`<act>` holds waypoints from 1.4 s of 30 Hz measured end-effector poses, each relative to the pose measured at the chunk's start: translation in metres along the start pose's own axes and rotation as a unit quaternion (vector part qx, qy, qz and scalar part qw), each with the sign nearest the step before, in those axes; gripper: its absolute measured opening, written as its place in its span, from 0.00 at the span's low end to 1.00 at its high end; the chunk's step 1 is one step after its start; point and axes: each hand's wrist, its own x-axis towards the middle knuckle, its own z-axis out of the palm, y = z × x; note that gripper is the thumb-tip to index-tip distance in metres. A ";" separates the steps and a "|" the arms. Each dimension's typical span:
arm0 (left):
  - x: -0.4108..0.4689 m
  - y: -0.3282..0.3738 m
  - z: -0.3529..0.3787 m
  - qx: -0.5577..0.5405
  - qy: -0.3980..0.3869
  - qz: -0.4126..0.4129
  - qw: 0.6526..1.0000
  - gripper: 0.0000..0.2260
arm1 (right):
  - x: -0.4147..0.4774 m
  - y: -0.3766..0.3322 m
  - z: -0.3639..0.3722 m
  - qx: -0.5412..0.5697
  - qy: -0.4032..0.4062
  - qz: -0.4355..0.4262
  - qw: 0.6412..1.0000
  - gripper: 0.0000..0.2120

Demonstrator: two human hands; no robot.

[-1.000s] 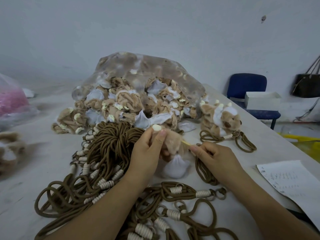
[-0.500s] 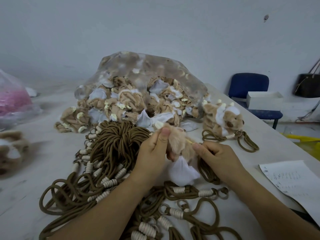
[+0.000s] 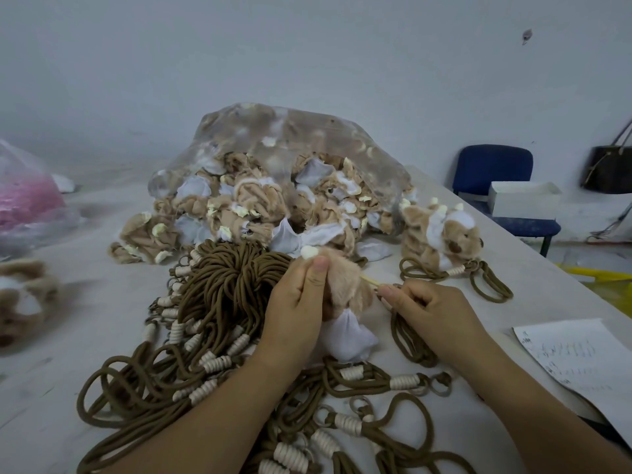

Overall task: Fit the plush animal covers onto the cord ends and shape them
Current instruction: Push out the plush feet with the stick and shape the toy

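Note:
My left hand [image 3: 297,302] grips a tan plush cover [image 3: 349,285] with a white fabric part [image 3: 345,336] hanging below and a cream ear at its top. My right hand [image 3: 431,309] pinches a thin pale stick [image 3: 369,280] whose tip goes into the cover's side. A brown cord [image 3: 410,340] runs under the right hand. A bundle of brown cords with cream wrapped ends [image 3: 222,295] lies to the left and in front. One finished plush animal on a cord [image 3: 441,234] sits at the right.
A clear bag spilling inside-out plush covers [image 3: 273,186] lies behind the hands. A sheet of paper [image 3: 581,364] lies at the table's right edge. A pink-filled bag [image 3: 24,200] and a plush piece [image 3: 24,299] are at left. A blue chair [image 3: 496,172] stands beyond.
The plush cover has turned slightly in my left hand and the stick has gone a little further in. Both hands stay in nearly the same place.

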 end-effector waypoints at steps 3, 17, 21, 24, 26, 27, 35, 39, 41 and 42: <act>-0.001 -0.002 0.001 -0.028 -0.009 -0.006 1.000 0.16 | 0.001 0.002 -0.007 -0.023 0.002 -0.029 0.999 0.31; -0.002 0.006 0.003 0.046 -0.052 -0.027 0.997 0.24 | -0.001 -0.015 0.001 -0.027 0.046 -0.064 0.997 0.33; -0.001 -0.001 0.004 0.061 -0.047 -0.006 0.997 0.15 | -0.001 -0.013 0.005 -0.052 0.042 -0.027 0.997 0.35; -0.001 -0.007 0.004 0.085 -0.064 0.010 0.994 0.12 | -0.001 -0.010 0.001 -0.063 0.047 -0.016 0.997 0.35; 0.001 -0.007 0.002 0.084 -0.056 0.003 0.995 0.05 | -0.002 -0.006 -0.003 -0.067 0.040 -0.018 0.997 0.34; 0.002 -0.007 0.001 0.086 -0.045 0.009 0.995 0.03 | -0.002 -0.004 -0.006 -0.072 0.032 -0.022 0.997 0.33; 0.004 0.000 -0.005 0.064 0.018 0.050 0.997 0.07 | 0.001 0.014 -0.017 -0.117 -0.003 0.037 0.992 0.36; -0.001 0.006 0.000 0.074 -0.073 0.074 0.992 0.12 | -0.001 0.011 -0.009 -0.074 0.003 0.056 0.996 0.35; -0.002 0.008 0.000 0.079 -0.082 0.072 0.991 0.11 | -0.002 0.009 -0.007 -0.050 0.002 0.070 0.996 0.34; -0.002 0.007 0.000 0.084 -0.069 0.073 0.991 0.09 | -0.002 0.008 -0.006 -0.036 0.000 0.072 0.997 0.32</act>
